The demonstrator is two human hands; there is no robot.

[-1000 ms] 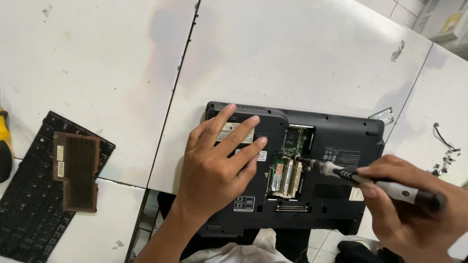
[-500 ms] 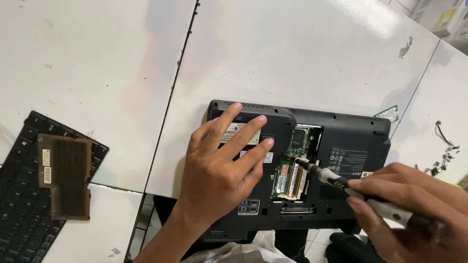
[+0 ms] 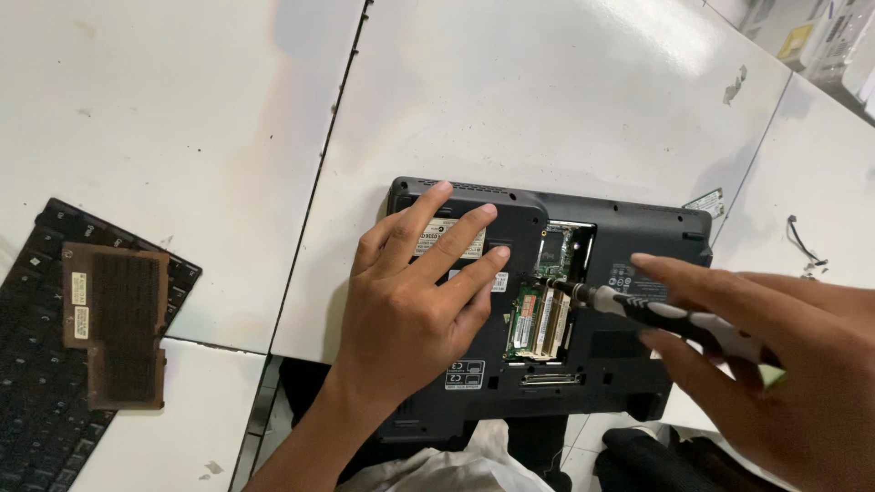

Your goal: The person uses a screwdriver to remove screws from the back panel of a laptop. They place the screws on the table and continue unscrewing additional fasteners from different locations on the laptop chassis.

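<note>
Grip, right hand (image 3: 784,364): fingers closed around the black-and-grey handle of a screwdriver (image 3: 670,314), index finger stretched along the top of the shaft. Tool lies nearly level, pointing left; its tip sits at the upper edge of the open bay, just above the memory modules (image 3: 536,321).

Grip, left hand (image 3: 415,301): open, holding nothing — palm down, fingers spread flat on the underside of the laptop (image 3: 638,364), pressing on the panel left of the open bay. Fingertips reach toward the laptop's far edge; the little finger ends just beside the memory modules.

Laptop: black, turned bottom-up, lying at the near edge of the white tabletop (image 3: 547,100), partly overhanging toward the person. One rectangular bay stands uncovered in the middle — two green memory modules side by side in it, a smaller green board (image 3: 553,251) above them. White stickers on the casing; their print is not told here.

Keyboard (image 3: 36,401): black, loose, lying at an angle at the left edge of the view, well apart from the laptop.

Cover plate (image 3: 116,325): brownish, rectangular, vented, resting on top of the keyboard.

Wire scrap (image 3: 806,244): thin, dark, on the tabletop to the far right.

Small card (image 3: 706,201): pale, just beyond the laptop's far right corner.
</note>
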